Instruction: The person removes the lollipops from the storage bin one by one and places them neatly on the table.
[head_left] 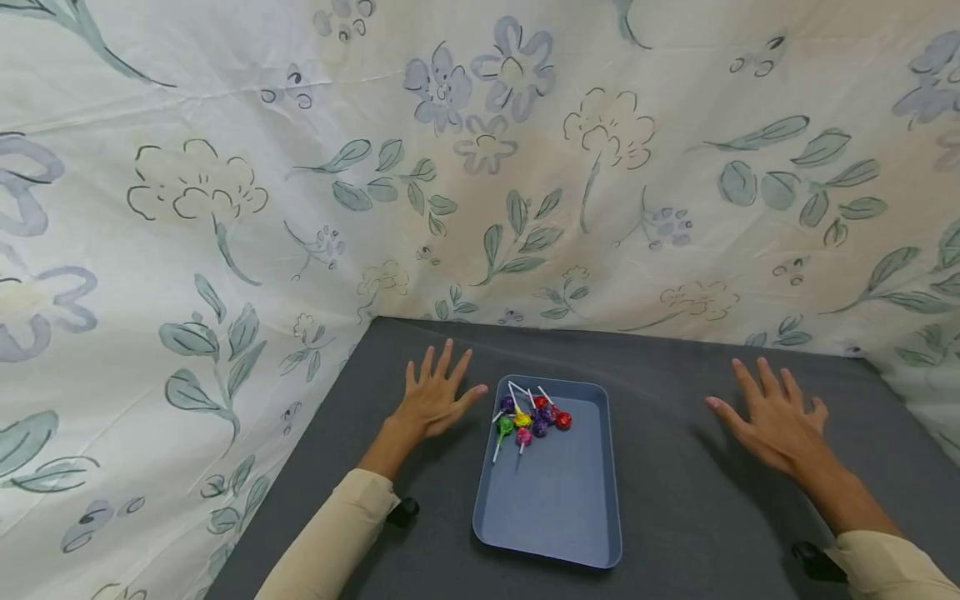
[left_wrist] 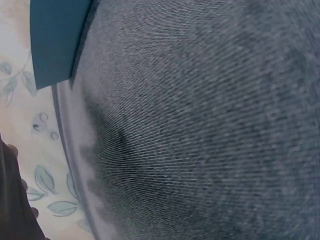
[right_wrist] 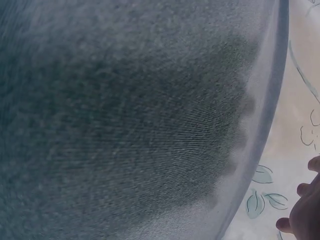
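A shallow blue-grey tray [head_left: 551, 508] lies on the dark cloth in the head view. Several lollipops in purple, yellow, green, pink and red wrappers cluster toward its far left, among them a green lollipop [head_left: 505, 426] and a red lollipop [head_left: 563, 420]. My left hand [head_left: 433, 402] hovers left of the tray with fingers spread, its thumb toward the tray's left rim. Farther off to the right, my right hand [head_left: 780, 429] is also spread over the cloth. Both hands hold nothing. In the left wrist view, part of the tray [left_wrist: 57, 40] shows at the upper left.
Dark grey ribbed cloth [head_left: 675, 517] covers the table. A pale curtain [head_left: 480, 233] with painted flowers and leaves hangs behind the table and along its left side. Black wrist straps show at the left cuff [head_left: 367, 496] and the right cuff [head_left: 873, 554].
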